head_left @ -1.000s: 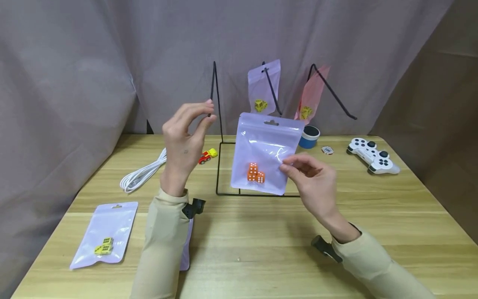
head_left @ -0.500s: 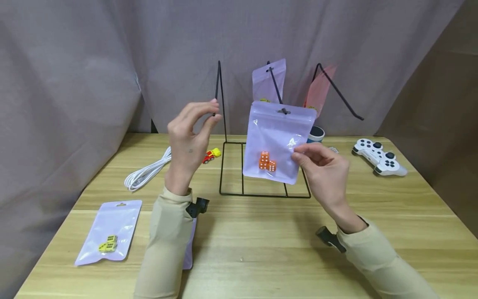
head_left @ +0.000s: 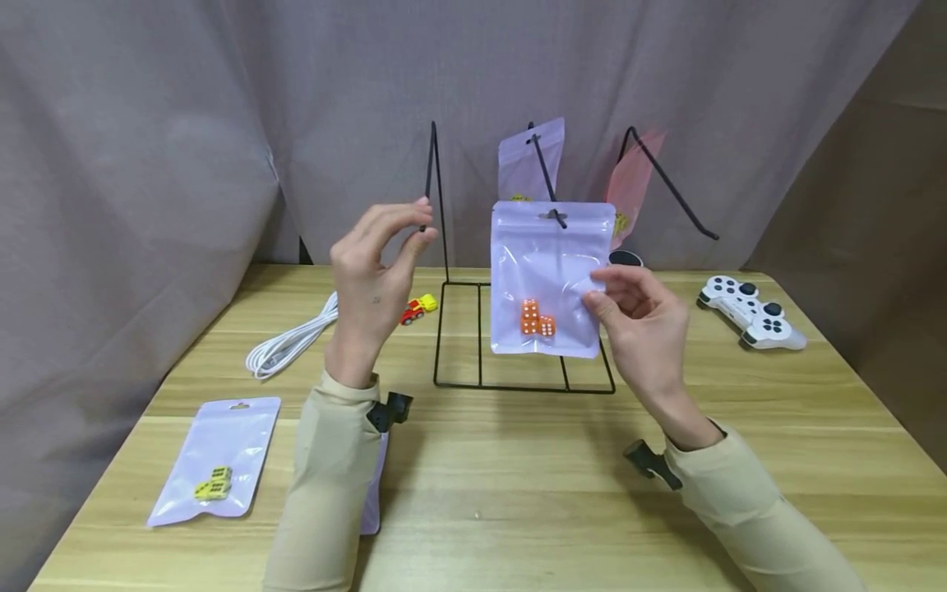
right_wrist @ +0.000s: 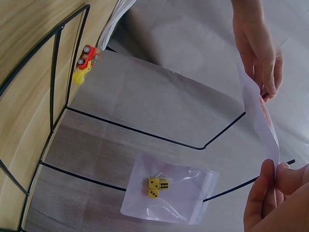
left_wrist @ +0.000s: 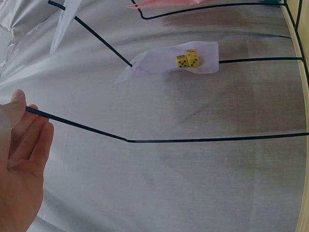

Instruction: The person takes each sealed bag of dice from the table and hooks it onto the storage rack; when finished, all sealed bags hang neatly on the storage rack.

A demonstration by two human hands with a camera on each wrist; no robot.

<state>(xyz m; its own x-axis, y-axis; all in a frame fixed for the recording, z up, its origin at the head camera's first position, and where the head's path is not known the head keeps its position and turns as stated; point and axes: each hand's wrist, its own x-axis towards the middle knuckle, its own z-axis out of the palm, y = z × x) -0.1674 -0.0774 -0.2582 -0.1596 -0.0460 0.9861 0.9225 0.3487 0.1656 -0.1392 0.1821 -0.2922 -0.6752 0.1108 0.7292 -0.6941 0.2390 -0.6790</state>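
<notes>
My left hand [head_left: 373, 275] pinches the tip of the leftmost hook [left_wrist: 87, 128] of a black wire rack [head_left: 518, 387]. The thumb and fingers of my right hand [head_left: 647, 341] pinch the right edge of a lilac zip bag [head_left: 528, 263] with orange dice [head_left: 533, 319] inside. The middle hook's tip [head_left: 560, 220] pokes out through that bag's hang hole, and the bag faces me almost upright. Farther back on the same hook hangs another lilac bag [head_left: 515, 168] with yellow dice [right_wrist: 155, 186]. A pink bag [head_left: 629, 185] hangs from the right hook.
On the wooden table [head_left: 473, 526] lie a lilac bag of yellow dice [head_left: 222, 436], a white cable [head_left: 288, 345], a red and yellow toy car [head_left: 419, 308] and a white game controller [head_left: 750, 312]. My left forearm partly covers another lilac bag [head_left: 373, 493].
My right hand has carried the orange-dice bag up and right onto the middle hook's tip, which now passes through its hole. The bag has straightened. My left hand keeps its pinch.
</notes>
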